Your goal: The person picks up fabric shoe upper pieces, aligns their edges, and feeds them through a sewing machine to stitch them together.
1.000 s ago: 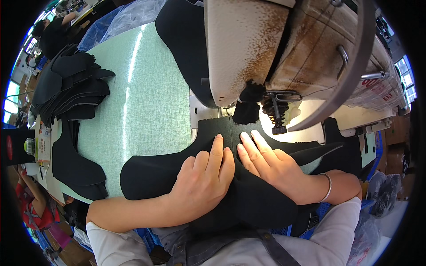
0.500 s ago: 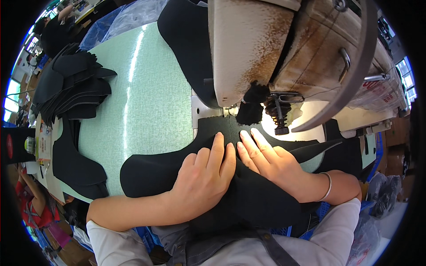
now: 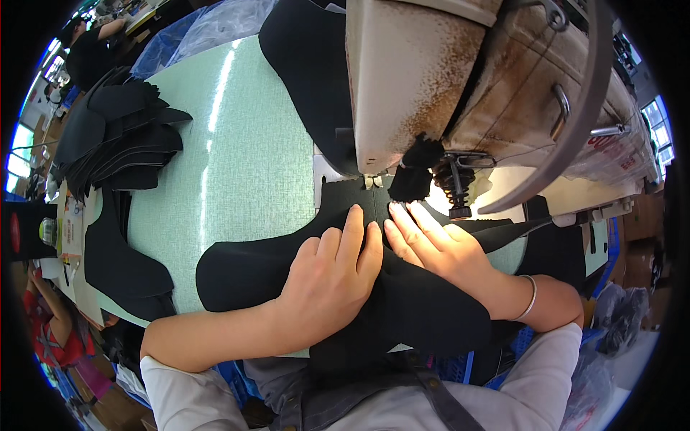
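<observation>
A black fabric piece [image 3: 244,276] with a seam down its middle lies across the table, its far edge at the presser foot [image 3: 372,182] of a sewing machine [image 3: 413,79]. My left hand [image 3: 323,269] presses on the fabric left of the seam, index finger and thumb stretched out, other fingers partly bent. To the right of the seam my right hand [image 3: 449,251] lies with its fingers extended flat on the cloth. Neither hand grips anything. Part of the fabric hangs over the table's near edge toward me. The needle is too small to make out.
On the pale green tabletop [image 3: 244,151], a stack of black cut pieces [image 3: 118,136] stands at the left, with more pieces [image 3: 122,251] nearer me. Another black piece [image 3: 305,72] lies behind the machine head. A curved grey bar [image 3: 575,136] arches at the right. Other people are at the far left.
Both hands have slid slightly away from me, carrying the fabric's far edge closer to the presser foot. The view has shifted a little.
</observation>
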`<control>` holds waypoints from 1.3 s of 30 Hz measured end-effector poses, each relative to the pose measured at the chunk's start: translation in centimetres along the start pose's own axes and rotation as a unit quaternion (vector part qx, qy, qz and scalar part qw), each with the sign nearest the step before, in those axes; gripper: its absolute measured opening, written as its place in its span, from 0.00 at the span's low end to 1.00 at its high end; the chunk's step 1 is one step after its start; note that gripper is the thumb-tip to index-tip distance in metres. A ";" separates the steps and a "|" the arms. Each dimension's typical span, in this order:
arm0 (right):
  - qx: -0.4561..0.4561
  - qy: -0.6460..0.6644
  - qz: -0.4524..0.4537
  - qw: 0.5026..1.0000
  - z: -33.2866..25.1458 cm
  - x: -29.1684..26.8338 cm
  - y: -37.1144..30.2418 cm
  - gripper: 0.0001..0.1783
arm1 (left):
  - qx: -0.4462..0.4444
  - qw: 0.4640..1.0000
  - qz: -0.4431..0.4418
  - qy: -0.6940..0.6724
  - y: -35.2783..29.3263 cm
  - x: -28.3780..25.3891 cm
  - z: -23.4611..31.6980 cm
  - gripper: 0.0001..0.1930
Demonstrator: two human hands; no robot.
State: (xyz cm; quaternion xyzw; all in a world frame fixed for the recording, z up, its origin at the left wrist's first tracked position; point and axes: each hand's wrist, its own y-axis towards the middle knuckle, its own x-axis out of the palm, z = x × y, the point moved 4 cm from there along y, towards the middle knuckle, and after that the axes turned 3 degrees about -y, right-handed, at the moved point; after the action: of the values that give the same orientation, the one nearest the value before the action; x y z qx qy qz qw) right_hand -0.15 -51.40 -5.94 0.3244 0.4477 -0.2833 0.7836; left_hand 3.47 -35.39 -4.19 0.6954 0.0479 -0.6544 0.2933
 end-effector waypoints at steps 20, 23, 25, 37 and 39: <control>-0.005 -0.017 0.020 1.000 0.1 0.1 0.1 0.21 | 0.002 1.000 -0.011 -0.027 0.0 0.1 -0.2 0.24; -0.001 -0.007 0.010 1.000 0.2 0.1 0.3 0.21 | -0.001 0.999 -0.006 -0.035 0.0 0.1 -0.2 0.24; 0.004 -0.007 0.008 1.000 0.1 -0.1 0.0 0.20 | 0.003 1.000 -0.012 -0.029 0.0 0.0 -0.1 0.24; -0.009 -0.023 0.013 1.000 0.1 0.1 -0.1 0.20 | 0.008 1.000 -0.006 -0.025 0.1 0.2 0.0 0.24; -0.006 -0.012 0.009 1.000 0.0 0.0 0.0 0.20 | 0.006 1.000 -0.007 -0.025 -0.1 0.3 0.0 0.24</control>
State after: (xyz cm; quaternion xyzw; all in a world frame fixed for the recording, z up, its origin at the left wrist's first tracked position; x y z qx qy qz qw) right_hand -0.17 -51.40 -5.89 0.3208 0.4369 -0.2775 0.7932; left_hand 3.51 -35.40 -4.47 0.6801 0.0417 -0.6739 0.2856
